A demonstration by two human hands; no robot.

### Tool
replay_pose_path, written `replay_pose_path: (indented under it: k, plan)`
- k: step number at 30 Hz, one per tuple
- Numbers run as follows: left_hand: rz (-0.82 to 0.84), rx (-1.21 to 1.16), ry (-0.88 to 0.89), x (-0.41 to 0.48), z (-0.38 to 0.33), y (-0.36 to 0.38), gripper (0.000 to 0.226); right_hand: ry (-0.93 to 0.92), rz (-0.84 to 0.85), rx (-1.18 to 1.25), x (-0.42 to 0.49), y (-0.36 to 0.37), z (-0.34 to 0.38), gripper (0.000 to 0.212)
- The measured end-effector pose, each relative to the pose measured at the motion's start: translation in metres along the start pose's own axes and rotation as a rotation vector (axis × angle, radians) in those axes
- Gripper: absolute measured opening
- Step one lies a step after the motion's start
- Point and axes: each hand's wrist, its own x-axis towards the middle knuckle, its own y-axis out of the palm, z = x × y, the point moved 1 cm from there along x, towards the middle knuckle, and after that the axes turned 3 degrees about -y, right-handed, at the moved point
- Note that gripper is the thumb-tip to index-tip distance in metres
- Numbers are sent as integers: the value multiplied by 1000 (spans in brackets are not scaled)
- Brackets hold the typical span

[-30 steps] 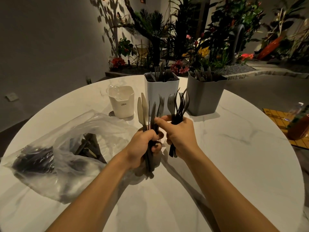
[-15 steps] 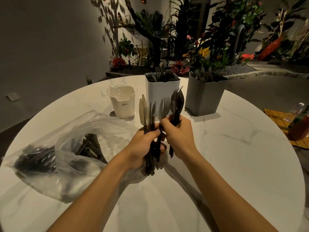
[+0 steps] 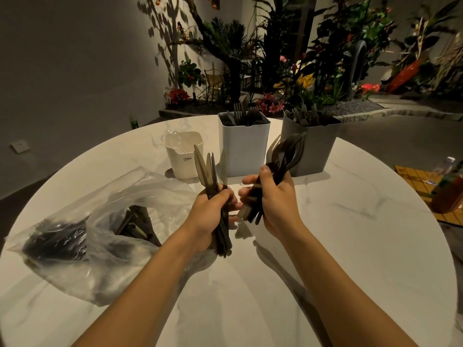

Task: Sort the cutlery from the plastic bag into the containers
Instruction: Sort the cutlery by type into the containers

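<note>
My left hand (image 3: pixel 210 216) grips a bundle of dark plastic knives (image 3: pixel 205 171), blades pointing up. Just to its right, my right hand (image 3: pixel 274 204) grips a bundle of dark forks (image 3: pixel 288 152) that tilts toward the grey container (image 3: pixel 313 151). The two hands are slightly apart above the white round table (image 3: pixel 350 246). A clear plastic bag (image 3: pixel 100 221) with more dark cutlery lies at the left. Behind the hands stand a small cream container (image 3: pixel 185 161) holding clear utensils, a tall white container (image 3: pixel 244 144) with forks, and the grey container with dark cutlery.
A yellow mat (image 3: pixel 423 181) with a bottle (image 3: pixel 451 194) on it lies at the table's right edge. Plants and flowers (image 3: pixel 288 78) fill the ground behind the table.
My hands have drawn apart. The last fork has gone from the left bundle into my right hand, which has tilted its forks to the right. Only knives stay in my left hand.
</note>
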Motion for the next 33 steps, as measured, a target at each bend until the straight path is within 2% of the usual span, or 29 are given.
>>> replay_pose_path:
  k: [2, 7, 13, 16, 20, 25, 29, 33]
  plan:
    - [4, 32, -7, 0, 0, -1, 24, -36, 20, 14, -1, -1, -2, 12]
    - [75, -11, -17, -1, 1, 3, 23, -313, -7, -355, 1, -5, -13, 12]
    - [51, -18, -8, -2, 1, 3, 22, -186, -72, -369, 1, -4, -20, 18]
    - [46, -1, 44, -3, -2, 3, 25, -141, -6, -325, 0, -5, -15, 27]
    - [-3, 39, 122, 0, -6, -3, 40, -144, 94, -341, -2, -5, -11, 31]
    - [-74, 41, 201, 7, -12, -2, 34, -89, 235, -332, 2, -8, -8, 31]
    - [-86, 84, 236, 16, -21, -1, 29, -150, 169, -251, 17, -7, 5, 32]
    - [-132, 127, 291, 33, -46, 0, 29, -288, 95, -200, 54, 0, 43, 26]
